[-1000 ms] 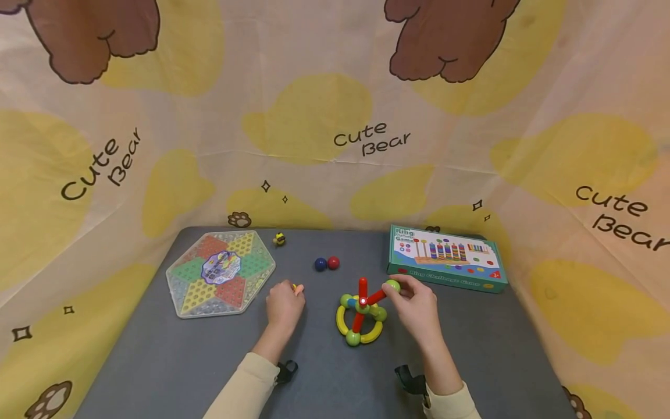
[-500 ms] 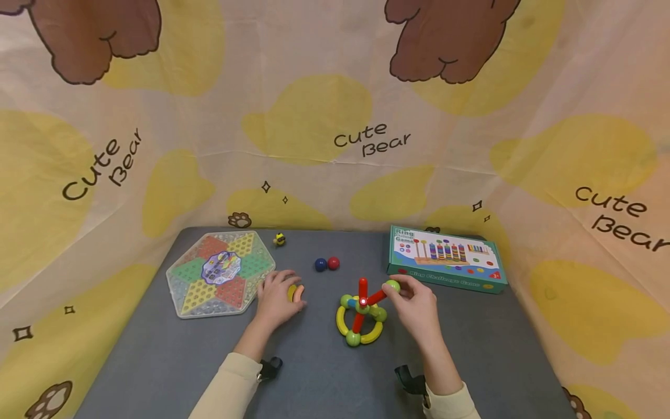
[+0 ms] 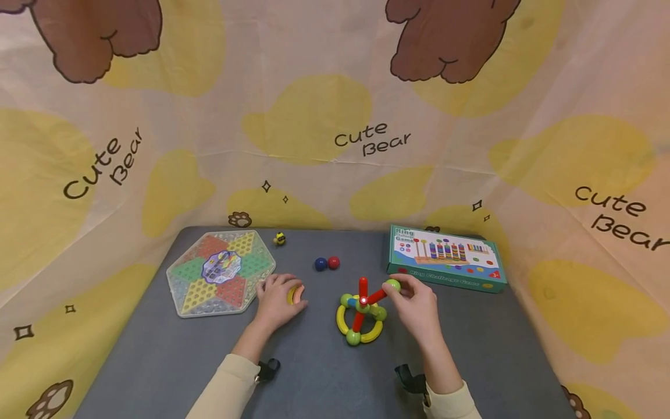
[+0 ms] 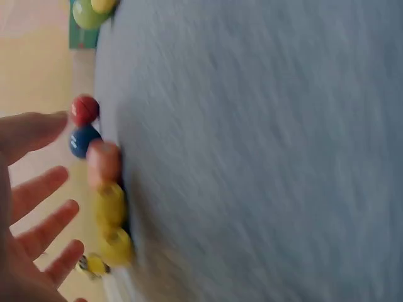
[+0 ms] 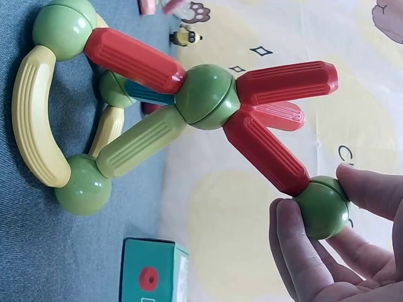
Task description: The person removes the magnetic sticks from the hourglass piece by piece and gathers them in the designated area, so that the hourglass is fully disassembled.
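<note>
My right hand (image 3: 419, 304) pinches a green ball (image 5: 322, 209) between thumb and fingers. A straight red rod (image 5: 267, 154) joins that ball to a central green ball (image 5: 208, 96) of a magnetic ball-and-rod structure. Curved yellow rods (image 5: 40, 116) form its ring base on the table; other red rods stick out of its middle. My left hand (image 3: 277, 301), fingers spread, hovers beside a small group of loose curved rods, one salmon-pink (image 4: 104, 160) and others yellow (image 4: 111, 207). In the left wrist view, fingers and rods appear apart.
A blue ball (image 3: 320, 264) and a red ball (image 3: 334, 263) lie side by side behind the structure. A hexagonal Chinese checkers board (image 3: 183, 304) is at left, a tiny bee-like figure (image 3: 280, 239) at the back, and a green game box (image 3: 445, 278) at back right.
My left hand has moved a little left and opened from around the loose curved rods, which now show more. My right hand keeps its pinch on the green ball without visible movement.
</note>
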A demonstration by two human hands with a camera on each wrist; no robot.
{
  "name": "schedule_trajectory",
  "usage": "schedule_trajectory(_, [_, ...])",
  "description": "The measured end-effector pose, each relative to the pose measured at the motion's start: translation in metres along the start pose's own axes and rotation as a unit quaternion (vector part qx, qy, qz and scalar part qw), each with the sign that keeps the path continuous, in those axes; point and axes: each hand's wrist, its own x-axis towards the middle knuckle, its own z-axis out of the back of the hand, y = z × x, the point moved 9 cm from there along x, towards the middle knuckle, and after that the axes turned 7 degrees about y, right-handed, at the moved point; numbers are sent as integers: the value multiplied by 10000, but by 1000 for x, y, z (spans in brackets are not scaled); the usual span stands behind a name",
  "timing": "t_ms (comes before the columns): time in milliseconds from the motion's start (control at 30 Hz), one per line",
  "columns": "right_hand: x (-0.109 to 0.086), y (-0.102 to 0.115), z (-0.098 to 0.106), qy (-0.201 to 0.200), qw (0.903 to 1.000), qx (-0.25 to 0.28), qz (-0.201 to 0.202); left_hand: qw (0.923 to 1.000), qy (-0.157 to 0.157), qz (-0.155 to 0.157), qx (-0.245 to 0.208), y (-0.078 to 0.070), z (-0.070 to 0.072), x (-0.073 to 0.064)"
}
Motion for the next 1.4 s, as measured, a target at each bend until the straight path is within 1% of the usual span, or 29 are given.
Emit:
schedule_trajectory(67, [0,1,1,-10,10000,-17,16,9989,-138,-127,-421,-11,3,0])
schedule_trajectory(133, [0,1,2,-17,10000,-28,36,9944,-283,-343,-961,-28,8,-2])
schedule_trajectory(167, [0,2,2,-20,10000,-39,37,9902,-311,-491,-1268,-38,11,-2])
schedule_trajectory(233, [1,2,2,-24,10000,-67,43,9800,-254,-817,-1798,-61,15,-5])
schedule_trajectory(300, [1,1,2,-30,9999,-107,43,9692,0,-1138,-2186,-82,14,-6])
schedule_trajectory(367, [1,1,1,-37,9999,-140,43,9588,445,-1337,-2468,-101,6,-7])
schedule_trajectory(433, [1,1,1,-63,9999,-153,45,9514,902,-1381,-2599,-114,-8,-6])
schedule_trajectory(500, [1,1,1,-84,9999,-133,48,9451,1256,-1274,-2734,-122,-24,-5])
schedule_trajectory(533, [0,1,1,-94,9999,-115,52,9431,1354,-1199,-2789,-124,-32,-4])
schedule_trajectory(567, [0,1,1,-106,9999,-97,66,9415,1395,-1141,-2849,-126,-38,-3])
schedule_trajectory(600, [-1,1,1,-119,9999,-66,86,9415,1402,-1079,-2870,-128,-43,-3])
schedule_trajectory(633, [-2,2,0,-116,9999,-24,104,9419,1371,-1021,-2891,-130,-47,-3])
schedule_trajectory(733, [-3,1,-2,-52,9998,100,136,9480,1145,-847,-2847,-131,-53,-4])
schedule_trajectory(833, [-3,0,-6,118,9991,394,98,9502,932,-707,-2888,-129,-51,-8])
schedule_trajectory(900, [-3,-2,-9,251,9972,700,-4,9495,858,-647,-2948,-128,-49,-11])
schedule_trajectory(1000, [0,-5,-11,418,9917,1204,-170,9491,806,-692,-2967,-127,-46,-13])
schedule_trajectory(1067, [2,-7,-12,486,9886,1400,-250,9506,780,-725,-2915,-126,-45,-14])
schedule_trajectory(1233, [12,-11,-16,576,9887,1346,-316,9503,744,-783,-2919,-121,-41,-17])
schedule_trajectory(1300, [19,-13,-21,636,9903,1217,-214,9500,761,-806,-2919,-117,-40,-19])
schedule_trajectory(1367, [28,-15,-27,715,9925,987,-19,9503,761,-820,-2904,-113,-38,-21])
schedule_trajectory(1400, [33,-16,-30,741,9936,854,84,9518,758,-819,-2857,-111,-37,-22])
